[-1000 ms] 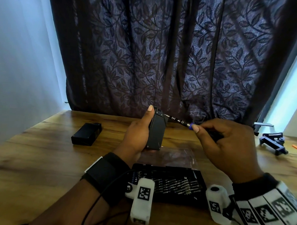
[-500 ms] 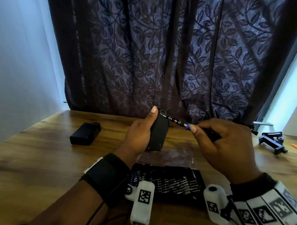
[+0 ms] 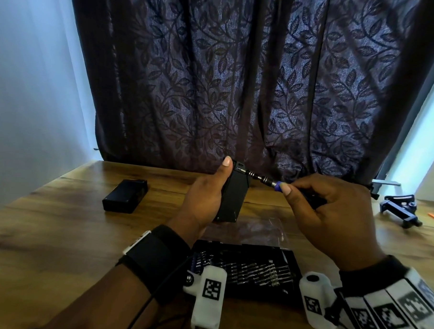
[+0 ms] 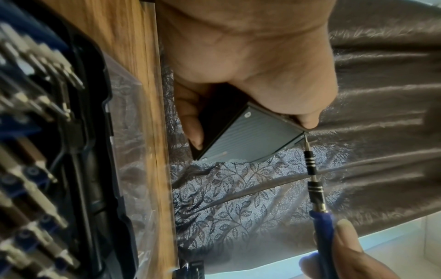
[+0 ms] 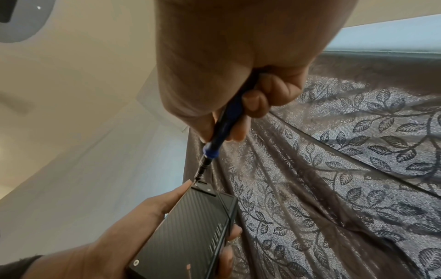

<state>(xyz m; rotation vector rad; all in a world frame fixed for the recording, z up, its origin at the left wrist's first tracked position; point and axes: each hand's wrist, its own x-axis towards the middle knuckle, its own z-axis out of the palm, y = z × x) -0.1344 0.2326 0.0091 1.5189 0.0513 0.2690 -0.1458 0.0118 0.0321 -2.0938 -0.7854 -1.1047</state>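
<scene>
Black case (image 3: 232, 195) gripped by left hand (image 3: 204, 196); right hand (image 3: 333, 214) pinches screwdriver (image 3: 260, 177)

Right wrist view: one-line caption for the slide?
Right hand holds a blue-handled screwdriver, tip at a corner of the black enclosure gripped by the left hand.

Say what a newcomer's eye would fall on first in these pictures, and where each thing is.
Mid-frame above the table, the left hand holds a black box upright, while the right hand holds a blue-handled screwdriver with its tip at the box's top corner. Nearer the viewer lies an open bit case, and a dark leaf-patterned curtain fills the background.
</scene>
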